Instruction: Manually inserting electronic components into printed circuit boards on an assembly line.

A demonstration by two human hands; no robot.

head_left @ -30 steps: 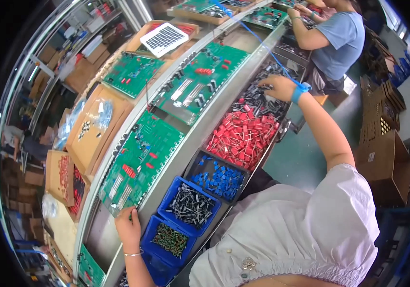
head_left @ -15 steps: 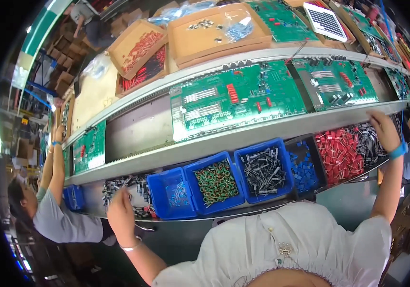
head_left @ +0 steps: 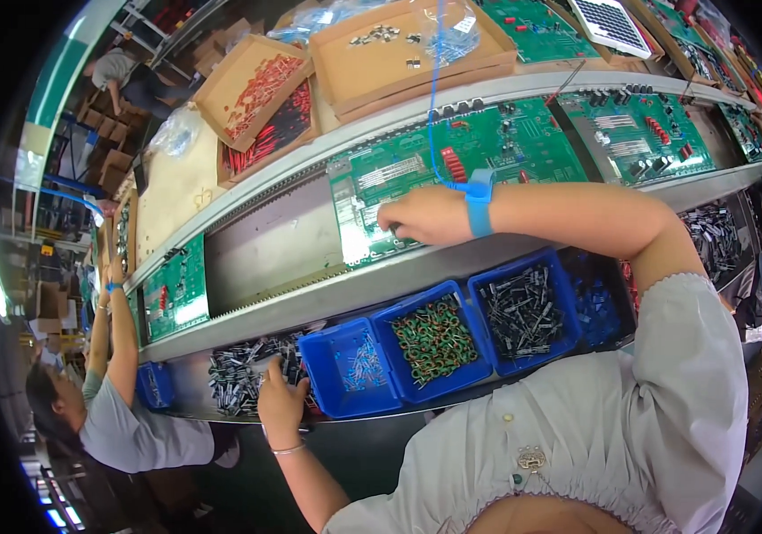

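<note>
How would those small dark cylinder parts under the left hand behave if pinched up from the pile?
The dark cylinder parts are probably light, and their thin wire legs look apt to tangle, so the left hand may lift several. Being round, loose ones would likely roll. The legs probably bend easily.

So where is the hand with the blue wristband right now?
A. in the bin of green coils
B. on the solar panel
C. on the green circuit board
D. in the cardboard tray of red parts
C: the right hand, with the blue wristband, rests on the green circuit board on the conveyor, well above the blue bins.
</note>
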